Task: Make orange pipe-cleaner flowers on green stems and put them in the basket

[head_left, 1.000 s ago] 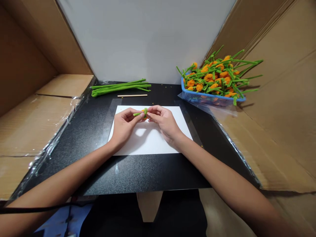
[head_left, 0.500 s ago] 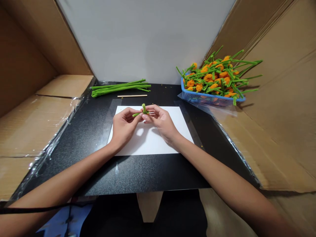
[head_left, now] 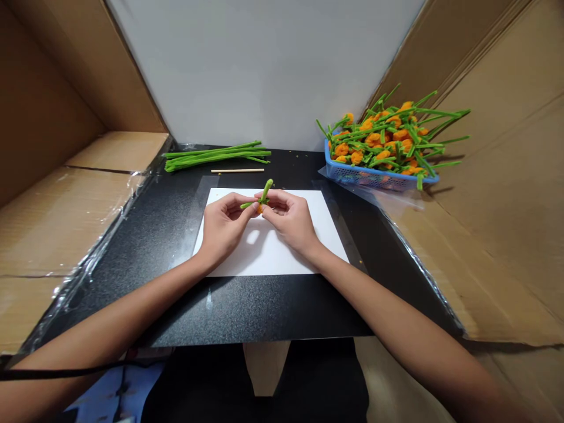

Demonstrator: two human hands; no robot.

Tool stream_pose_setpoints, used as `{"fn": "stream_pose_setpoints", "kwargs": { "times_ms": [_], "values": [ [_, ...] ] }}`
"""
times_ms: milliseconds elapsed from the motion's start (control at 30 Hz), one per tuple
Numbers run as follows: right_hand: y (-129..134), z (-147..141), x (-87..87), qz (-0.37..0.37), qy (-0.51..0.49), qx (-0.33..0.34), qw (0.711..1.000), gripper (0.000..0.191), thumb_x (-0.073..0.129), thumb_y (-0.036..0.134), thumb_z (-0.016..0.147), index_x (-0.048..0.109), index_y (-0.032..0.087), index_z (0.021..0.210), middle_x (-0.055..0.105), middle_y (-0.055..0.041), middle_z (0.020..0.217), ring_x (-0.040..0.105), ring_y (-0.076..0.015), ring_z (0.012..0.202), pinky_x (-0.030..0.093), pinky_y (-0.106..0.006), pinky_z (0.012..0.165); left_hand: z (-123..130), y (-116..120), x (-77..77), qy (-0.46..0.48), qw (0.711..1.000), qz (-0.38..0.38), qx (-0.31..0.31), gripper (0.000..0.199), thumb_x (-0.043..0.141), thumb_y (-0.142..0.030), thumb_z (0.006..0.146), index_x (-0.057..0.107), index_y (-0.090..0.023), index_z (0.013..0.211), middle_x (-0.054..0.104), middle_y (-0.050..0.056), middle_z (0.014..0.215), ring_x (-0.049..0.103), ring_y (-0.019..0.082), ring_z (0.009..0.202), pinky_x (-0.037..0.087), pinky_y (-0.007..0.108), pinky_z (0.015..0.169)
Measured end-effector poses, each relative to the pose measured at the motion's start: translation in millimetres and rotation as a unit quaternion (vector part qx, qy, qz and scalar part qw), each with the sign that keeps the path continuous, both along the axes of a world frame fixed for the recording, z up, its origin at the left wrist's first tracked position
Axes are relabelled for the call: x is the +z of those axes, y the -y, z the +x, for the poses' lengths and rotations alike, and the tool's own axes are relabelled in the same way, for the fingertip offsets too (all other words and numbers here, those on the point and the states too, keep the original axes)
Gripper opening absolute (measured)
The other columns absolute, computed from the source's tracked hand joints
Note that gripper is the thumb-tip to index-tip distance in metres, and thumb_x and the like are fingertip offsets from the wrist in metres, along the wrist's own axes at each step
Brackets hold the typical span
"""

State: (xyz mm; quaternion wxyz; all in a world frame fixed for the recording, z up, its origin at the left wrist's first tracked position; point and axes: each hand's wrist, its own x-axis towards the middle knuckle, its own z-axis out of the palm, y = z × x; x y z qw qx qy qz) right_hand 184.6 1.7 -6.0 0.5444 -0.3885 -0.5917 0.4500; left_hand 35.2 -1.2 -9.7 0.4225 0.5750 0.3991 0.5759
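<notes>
Above a white sheet (head_left: 264, 258), both hands pinch one small fuzzy flower piece (head_left: 267, 190) with green stems and a bit of orange. My left hand (head_left: 224, 226) holds it from the left, thumb and index finger closed near a short green end. From the right, my right hand (head_left: 293, 223) grips the same piece, its thumb against the orange part. One green stem stands up between the fingertips, leaning slightly right. The fingers hide most of the orange part.
Green fuzzy stems (head_left: 215, 155) lie at the table's back left, with a thin wooden stick (head_left: 238, 171) in front. A blue basket (head_left: 374, 176) of orange flowers with green stems stands back right. Cardboard panels (head_left: 497, 176) flank the black table (head_left: 264, 311).
The upright green stem now shows longer and leans to the right, and more orange shows between the fingertips. Both hands appear slightly further right.
</notes>
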Motion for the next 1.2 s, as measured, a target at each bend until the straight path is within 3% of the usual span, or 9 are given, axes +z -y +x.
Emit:
{"fn": "stream_pose_setpoints", "kwargs": {
  "times_ms": [333, 600, 800, 1000, 1200],
  "values": [
    [-3.5, 5.7, 2.6, -0.155, -0.135, 0.069, 0.976, 0.026, 0.084, 0.031, 0.067, 0.075, 0.025, 0.092, 0.075, -0.0015, 0.098, 0.067, -0.0159, 0.09, 0.054, -0.033, 0.086, -1.1, 0.9, -0.6, -0.002, 1.0, 0.022, 0.013, 0.023, 0.083, -0.034, 0.077, 0.075, -0.016, 0.088, 0.077, 0.006, 0.088, 0.074, 0.017, 0.08, 0.061, 0.03, 0.079],
    [-2.4, 4.6, 5.8, -0.155, -0.151, 0.052, 0.975, 0.026, 0.085, 0.026, 0.063, 0.077, 0.022, 0.087, 0.076, -0.0013, 0.089, 0.067, -0.0163, 0.088, 0.052, -0.037, 0.094, -0.6, 3.0, 2.6, 0.003, 0.999, 0.03, 0.011, 0.022, 0.085, -0.034, 0.074, 0.075, -0.016, 0.084, 0.076, 0.005, 0.085, 0.073, 0.016, 0.08, 0.061, 0.029, 0.078],
    [-4.1, 6.4, 4.0, -0.161, -0.159, 0.058, 0.972, 0.014, 0.077, 0.03, 0.074, 0.077, 0.023, 0.087, 0.077, -0.0029, 0.094, 0.069, -0.0172, 0.092, 0.053, -0.038, 0.093, -0.3, 0.1, 2.2, 0.006, 1.0, 0.013, 0.009, 0.024, 0.085, -0.035, 0.073, 0.075, -0.016, 0.084, 0.077, 0.005, 0.085, 0.074, 0.018, 0.081, 0.062, 0.032, 0.08],
    [-3.4, 3.2, 3.1, -0.142, -0.166, 0.026, 0.975, 0.01, 0.078, 0.027, 0.073, 0.078, 0.021, 0.081, 0.076, -0.0022, 0.086, 0.067, -0.0153, 0.083, 0.052, -0.036, 0.092, 1.1, 3.1, 3.6, 0.0, 1.0, 0.028, 0.011, 0.025, 0.085, -0.037, 0.073, 0.075, -0.016, 0.083, 0.077, 0.005, 0.086, 0.073, 0.017, 0.081, 0.062, 0.032, 0.08],
    [-2.7, 5.6, 4.5, -0.148, -0.182, 0.06, 0.97, 0.009, 0.077, 0.028, 0.075, 0.077, 0.023, 0.083, 0.076, -0.0026, 0.092, 0.068, -0.0161, 0.089, 0.051, -0.038, 0.096, 0.4, 2.6, 4.4, -0.008, 0.999, 0.042, 0.015, 0.025, 0.085, -0.037, 0.073, 0.075, -0.016, 0.083, 0.076, 0.006, 0.085, 0.072, 0.016, 0.081, 0.06, 0.03, 0.078]
  ]
}}
